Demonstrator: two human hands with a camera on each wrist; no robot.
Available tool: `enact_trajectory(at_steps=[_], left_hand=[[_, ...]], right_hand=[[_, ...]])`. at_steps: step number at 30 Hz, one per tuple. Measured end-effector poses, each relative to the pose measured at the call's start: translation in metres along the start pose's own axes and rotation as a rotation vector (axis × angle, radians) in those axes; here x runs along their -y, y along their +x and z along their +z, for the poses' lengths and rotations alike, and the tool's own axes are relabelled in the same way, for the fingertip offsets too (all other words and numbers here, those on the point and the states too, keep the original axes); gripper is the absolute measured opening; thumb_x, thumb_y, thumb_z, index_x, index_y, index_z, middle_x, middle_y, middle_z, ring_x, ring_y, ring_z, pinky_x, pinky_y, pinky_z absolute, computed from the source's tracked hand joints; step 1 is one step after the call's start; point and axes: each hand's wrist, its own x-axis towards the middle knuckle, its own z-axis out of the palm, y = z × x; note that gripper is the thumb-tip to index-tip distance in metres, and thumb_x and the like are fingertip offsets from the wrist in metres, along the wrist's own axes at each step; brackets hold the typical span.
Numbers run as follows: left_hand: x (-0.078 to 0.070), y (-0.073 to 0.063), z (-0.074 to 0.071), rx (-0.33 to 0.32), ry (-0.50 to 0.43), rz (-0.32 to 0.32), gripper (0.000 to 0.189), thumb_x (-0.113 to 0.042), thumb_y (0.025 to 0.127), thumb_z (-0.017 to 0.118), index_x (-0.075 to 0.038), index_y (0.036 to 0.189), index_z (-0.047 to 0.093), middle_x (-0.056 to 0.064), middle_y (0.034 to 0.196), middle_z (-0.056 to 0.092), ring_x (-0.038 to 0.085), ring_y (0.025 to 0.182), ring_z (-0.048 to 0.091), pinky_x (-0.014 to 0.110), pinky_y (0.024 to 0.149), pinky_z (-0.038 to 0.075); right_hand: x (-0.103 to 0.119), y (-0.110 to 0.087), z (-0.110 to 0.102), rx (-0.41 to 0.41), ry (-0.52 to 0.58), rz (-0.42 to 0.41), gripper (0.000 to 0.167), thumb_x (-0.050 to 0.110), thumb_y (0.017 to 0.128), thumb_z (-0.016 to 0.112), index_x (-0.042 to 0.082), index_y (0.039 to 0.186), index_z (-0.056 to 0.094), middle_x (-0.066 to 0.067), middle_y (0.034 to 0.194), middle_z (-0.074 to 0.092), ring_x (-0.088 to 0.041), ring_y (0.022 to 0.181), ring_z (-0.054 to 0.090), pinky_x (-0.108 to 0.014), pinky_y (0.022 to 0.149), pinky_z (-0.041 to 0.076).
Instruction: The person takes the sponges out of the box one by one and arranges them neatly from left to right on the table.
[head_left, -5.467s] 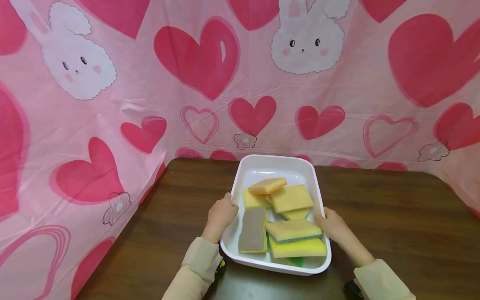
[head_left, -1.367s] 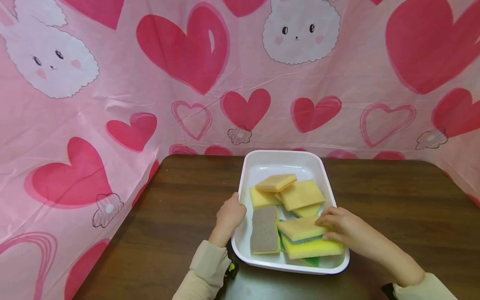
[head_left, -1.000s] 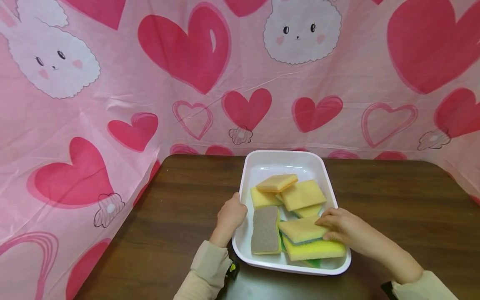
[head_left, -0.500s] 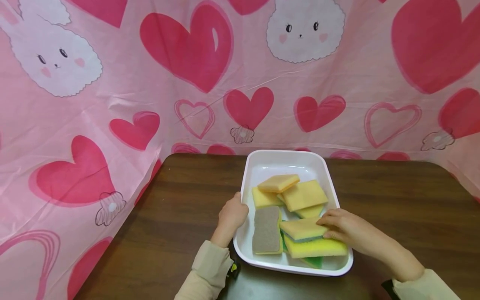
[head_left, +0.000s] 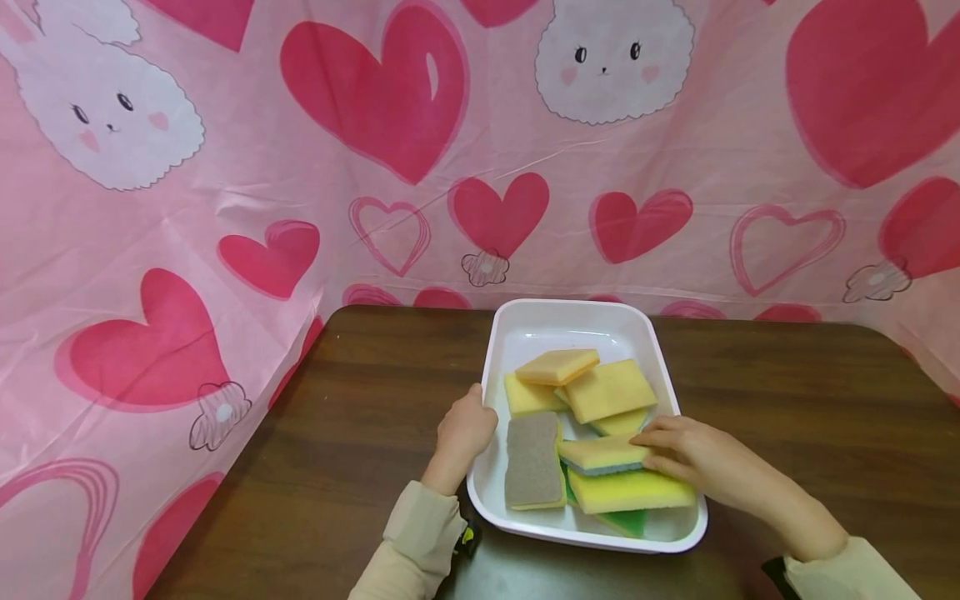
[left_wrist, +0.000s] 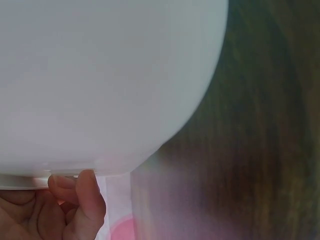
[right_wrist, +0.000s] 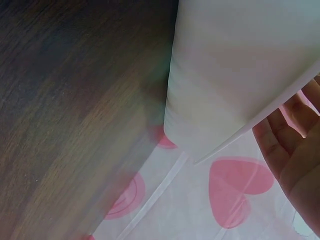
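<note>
Blue-bottomed sponge (head_left: 600, 452) is pinched at just one end by the right hand (head_left: 693, 454), left hand (head_left: 465, 429) gripping the tray (head_left: 570, 321), so it could totally droop and slip.

In front of you, a dark brown, wood-grained desk (head_left: 390, 375) with rounded far corners carries a white tray (head_left: 577, 321), which you see about midway between those corners, its long sides running toward the far edge, which its rim overlaps in the head view.

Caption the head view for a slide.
Left hand grips a white tray; right hand pinches a yellow sponge inside it.
</note>
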Motion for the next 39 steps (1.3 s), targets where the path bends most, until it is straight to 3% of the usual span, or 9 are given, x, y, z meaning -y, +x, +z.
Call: enact_trajectory(at_steps=[5, 15, 23, 31, 39], left_hand=[[-0.0006, 0.0006, -0.0003, 0.003, -0.005, -0.006, 0.049, -0.013, 0.084, 0.044, -0.004, 0.132, 0.050, 0.019, 0.119, 0.064, 0.035, 0.101, 0.063, 0.050, 0.079, 0.048], [-0.0011, -0.0002, -0.0005, 0.014, -0.022, -0.012, 0.051, -0.013, 0.085, 0.044, -0.003, 0.135, 0.048, 0.019, 0.123, 0.063, 0.036, 0.102, 0.062, 0.053, 0.081, 0.047], [-0.0018, 0.0005, 0.0007, -0.005, -0.012, -0.002, 0.045, -0.013, 0.084, 0.044, -0.004, 0.127, 0.053, 0.019, 0.116, 0.065, 0.035, 0.097, 0.063, 0.051, 0.077, 0.047], [-0.0020, 0.0019, 0.0015, -0.009, -0.009, -0.003, 0.043, -0.013, 0.084, 0.045, -0.004, 0.125, 0.053, 0.019, 0.115, 0.066, 0.035, 0.095, 0.063, 0.051, 0.076, 0.046], [-0.0017, 0.0025, 0.0023, -0.002, -0.007, -0.014, 0.047, -0.013, 0.084, 0.045, -0.004, 0.130, 0.051, 0.019, 0.119, 0.064, 0.035, 0.098, 0.063, 0.052, 0.078, 0.046]], right_hand=[[-0.0002, 0.0011, -0.0004, -0.001, 0.002, 0.013, 0.020, 0.020, 0.085, 0.069, 0.016, 0.104, 0.071, 0.012, 0.097, 0.061, 0.001, 0.085, 0.056, -0.028, 0.072, 0.050], [-0.0007, 0.0035, 0.0047, -0.097, 0.008, 0.012, 0.020, 0.013, 0.083, 0.071, 0.015, 0.103, 0.070, 0.008, 0.102, 0.063, -0.004, 0.090, 0.060, -0.029, 0.075, 0.053], [-0.0033, 0.0057, 0.0081, -0.236, -0.008, 0.038, 0.028, 0.013, 0.074, 0.078, 0.012, 0.100, 0.071, 0.006, 0.096, 0.066, -0.007, 0.085, 0.062, -0.025, 0.072, 0.052], [0.0005, 0.0080, 0.0054, -0.176, -0.016, 0.136, 0.026, 0.020, 0.080, 0.074, 0.016, 0.105, 0.071, 0.006, 0.100, 0.067, -0.004, 0.083, 0.062, -0.035, 0.072, 0.053], [0.0027, 0.0083, 0.0054, -0.185, -0.034, 0.192, 0.024, 0.024, 0.080, 0.074, 0.018, 0.104, 0.071, 0.005, 0.099, 0.069, -0.009, 0.081, 0.064, -0.037, 0.069, 0.053]])
